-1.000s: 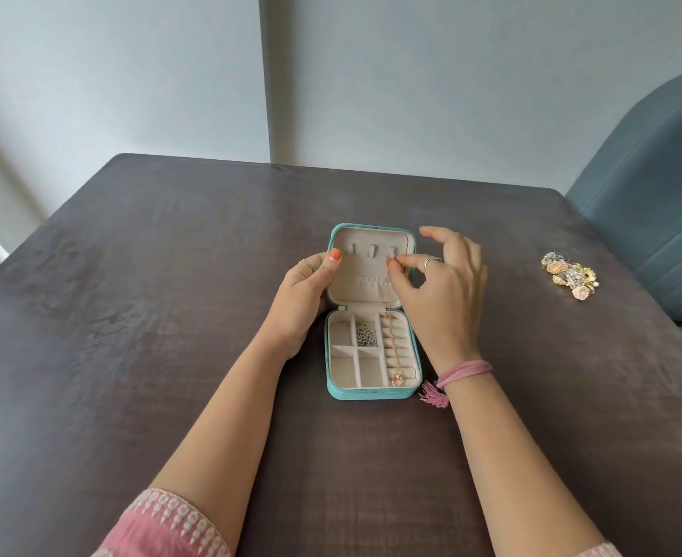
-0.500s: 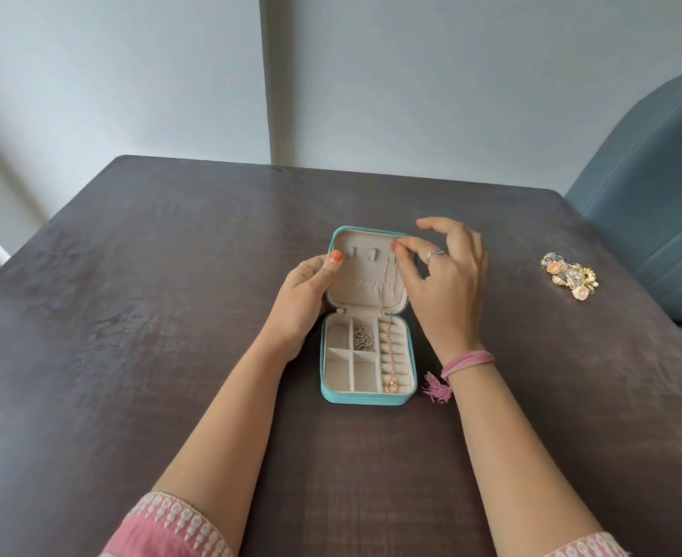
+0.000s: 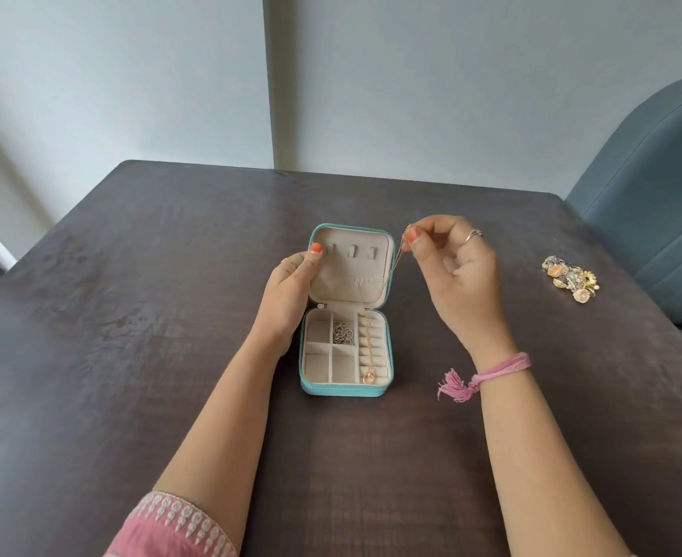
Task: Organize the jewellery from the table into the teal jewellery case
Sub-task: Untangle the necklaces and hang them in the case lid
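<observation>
The teal jewellery case (image 3: 343,389) lies open at the middle of the dark table, its beige lid standing up. My left hand (image 3: 291,287) holds the lid's left edge, thumb on the inner lining. My right hand (image 3: 453,267) pinches the top of a thin rose-gold necklace (image 3: 395,259) beside the lid's right edge. The chain hangs down into the case, and its ring pendant (image 3: 368,375) rests on the ring rolls at the front right. A silver chain (image 3: 343,333) is bunched in a middle compartment.
A heap of gold and silver jewellery (image 3: 571,278) lies on the table (image 3: 130,315) at the right, near its edge. A blue-grey chair (image 3: 652,203) stands past the right corner. Grey walls rise behind the table's far edge.
My right hand has lifted away from the lid's hooks to the right, turning palm-up with the necklace's top end pinched. The left hand still holds the lid.
</observation>
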The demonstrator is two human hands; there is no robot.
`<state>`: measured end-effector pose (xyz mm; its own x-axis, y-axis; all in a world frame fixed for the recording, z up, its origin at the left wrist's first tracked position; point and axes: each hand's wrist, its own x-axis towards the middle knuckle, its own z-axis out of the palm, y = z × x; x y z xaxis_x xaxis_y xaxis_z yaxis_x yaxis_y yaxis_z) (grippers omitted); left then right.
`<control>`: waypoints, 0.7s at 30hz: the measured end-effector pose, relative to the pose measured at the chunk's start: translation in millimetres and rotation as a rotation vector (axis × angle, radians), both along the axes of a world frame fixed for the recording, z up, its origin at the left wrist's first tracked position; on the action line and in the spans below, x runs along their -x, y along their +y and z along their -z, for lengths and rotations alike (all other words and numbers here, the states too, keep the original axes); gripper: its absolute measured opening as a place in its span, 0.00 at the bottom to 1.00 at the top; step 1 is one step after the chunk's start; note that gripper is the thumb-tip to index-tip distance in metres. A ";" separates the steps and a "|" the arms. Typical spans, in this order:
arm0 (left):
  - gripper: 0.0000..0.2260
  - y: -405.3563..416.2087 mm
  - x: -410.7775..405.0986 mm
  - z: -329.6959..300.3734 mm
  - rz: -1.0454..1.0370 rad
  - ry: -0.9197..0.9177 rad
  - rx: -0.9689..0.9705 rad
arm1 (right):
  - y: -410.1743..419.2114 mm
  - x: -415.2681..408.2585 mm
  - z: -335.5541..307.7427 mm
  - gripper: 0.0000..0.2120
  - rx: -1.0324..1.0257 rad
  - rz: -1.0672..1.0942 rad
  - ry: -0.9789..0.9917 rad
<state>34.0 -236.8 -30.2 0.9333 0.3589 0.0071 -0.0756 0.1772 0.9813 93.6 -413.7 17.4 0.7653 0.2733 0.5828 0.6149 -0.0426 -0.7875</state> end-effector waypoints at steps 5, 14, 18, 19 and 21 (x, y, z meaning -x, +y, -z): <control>0.18 0.7 -2.4 1.9 -0.023 0.036 -0.101 | -8.4 8.4 -24.1 0.06 -0.116 -0.153 0.068; 0.35 -3.5 2.6 6.5 -0.175 -0.002 -0.154 | -23.8 15.3 -67.5 0.06 -0.007 -0.248 0.091; 0.23 -13.9 18.9 -4.0 -0.349 -0.169 -0.353 | -28.5 17.4 -79.1 0.08 0.071 -0.272 0.126; 0.21 -18.5 22.6 -9.8 -0.369 -0.211 -0.372 | -29.7 17.6 -83.4 0.08 0.096 -0.276 0.131; 0.16 -28.7 26.7 -23.5 -0.355 -0.281 -0.379 | -32.4 17.1 -92.7 0.07 0.144 -0.291 0.136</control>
